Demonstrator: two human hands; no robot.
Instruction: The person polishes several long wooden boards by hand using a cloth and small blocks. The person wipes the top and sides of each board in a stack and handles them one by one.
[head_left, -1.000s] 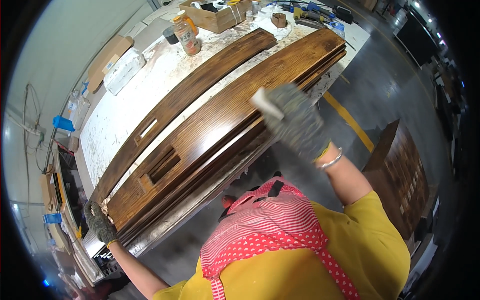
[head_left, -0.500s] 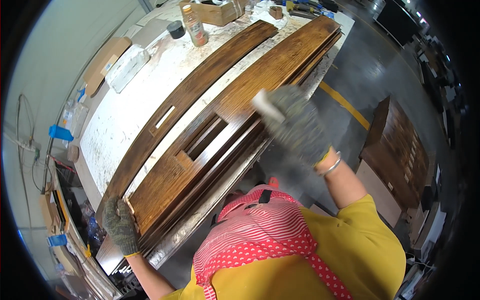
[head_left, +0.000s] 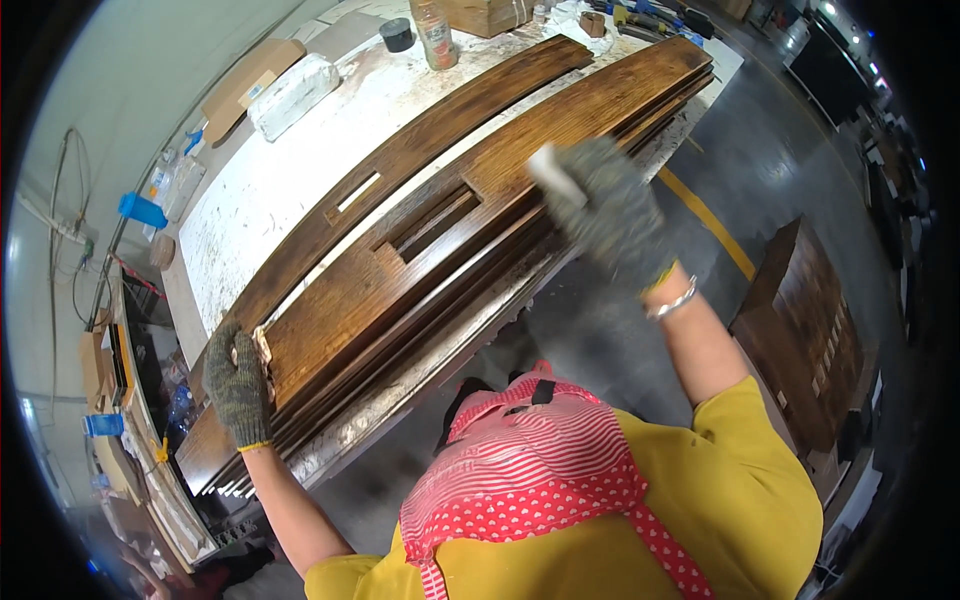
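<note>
I'm watching the right hand (head_left: 605,205) clamping a white pad (head_left: 553,172), the left hand (head_left: 238,385) resting at the stacked planks' (head_left: 330,325) left end, grip unclear; I'm favouring even strokes along the grain

Right hand (head_left: 610,215), two o'clock: gloved, blurred. Pale pad (head_left: 553,172): partly hidden by that hand, kind unclear from where I stand. Slim curved board (head_left: 430,130), eleven o'clock: lower end partly behind the gloved left hand (head_left: 238,388), eight o'clock. Bottle (head_left: 434,38), twelve o'clock: top cut off by the upper edge. Tools (head_left: 640,20), one o'clock: too small to tell.
</note>
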